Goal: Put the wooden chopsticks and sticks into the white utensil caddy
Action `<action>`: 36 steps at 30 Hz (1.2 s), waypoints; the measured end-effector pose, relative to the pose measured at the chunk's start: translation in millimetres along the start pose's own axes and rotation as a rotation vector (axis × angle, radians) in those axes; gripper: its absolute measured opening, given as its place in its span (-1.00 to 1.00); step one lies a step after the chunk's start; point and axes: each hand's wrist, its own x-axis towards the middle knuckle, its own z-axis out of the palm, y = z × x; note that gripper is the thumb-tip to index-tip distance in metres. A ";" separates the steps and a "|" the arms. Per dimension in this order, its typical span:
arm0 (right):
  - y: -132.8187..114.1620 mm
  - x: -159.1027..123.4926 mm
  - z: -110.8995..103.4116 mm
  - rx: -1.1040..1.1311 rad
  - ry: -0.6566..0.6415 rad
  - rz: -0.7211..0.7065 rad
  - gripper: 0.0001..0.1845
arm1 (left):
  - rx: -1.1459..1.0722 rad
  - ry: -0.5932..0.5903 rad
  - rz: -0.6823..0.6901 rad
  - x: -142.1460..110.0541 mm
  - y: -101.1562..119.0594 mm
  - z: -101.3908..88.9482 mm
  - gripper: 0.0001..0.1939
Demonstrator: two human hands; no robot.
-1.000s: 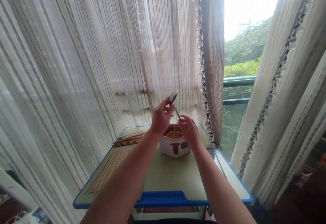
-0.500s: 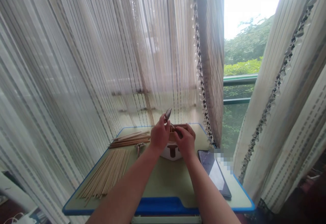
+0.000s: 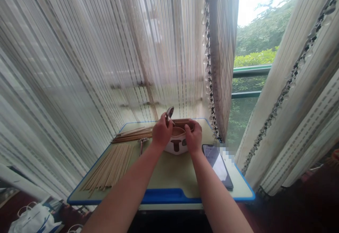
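A white container [image 3: 176, 147] with a brown divided inside and a brown T-shaped mark on its front stands toward the table's far side. My left hand [image 3: 161, 130] is closed on a shiny metal spoon [image 3: 170, 112], its bowl pointing up at the container's left rim. Fingers hide the spoon's handle; whether a second piece is in that hand, I cannot tell. At the container's right side, my right hand [image 3: 194, 134] grips the wall, thumb over the near rim and fingers around the far side.
Left of the container lies a metal utensil [image 3: 142, 144] with a wide head. Thin wooden sticks [image 3: 111, 167] spread over the table's left, darker sticks [image 3: 132, 134] behind them. A phone [image 3: 217, 164] lies on the right of the blue-edged table [image 3: 169, 180]. Curtains [image 3: 169, 67] hang behind.
My right hand has moved from inside the container's opening to its right wall. My left hand still holds the spoon. The view has tilted slightly down.
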 end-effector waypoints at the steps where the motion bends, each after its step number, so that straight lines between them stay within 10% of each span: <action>1: 0.4 -0.7 0.6 0.004 -0.002 0.002 -0.68 | -0.013 -0.002 -0.010 0.7 -1.7 0.9 -0.61; 14: 6.2 0.7 0.1 -0.122 0.106 -0.120 -0.78 | -0.150 0.015 -0.055 -1.6 -2.1 6.9 -0.57; 20: -6.6 -21.0 7.2 -0.182 0.249 -0.286 -0.49 | -0.123 0.367 -0.054 -35.9 -52.5 -29.3 -0.56; 27: -20.2 -80.6 29.6 -0.054 -0.314 -0.800 -0.62 | 0.089 0.103 -0.406 -72.4 -131.9 -58.1 -0.72; 31: -25.4 -105.9 51.1 -0.135 -0.717 -0.409 -0.71 | 0.251 -0.123 -0.393 -85.6 -138.0 -54.4 -0.74; 36: -17.7 -113.2 78.3 -0.248 -0.835 0.225 -0.67 | 0.156 -0.171 -0.489 -94.3 -145.9 -53.6 -0.71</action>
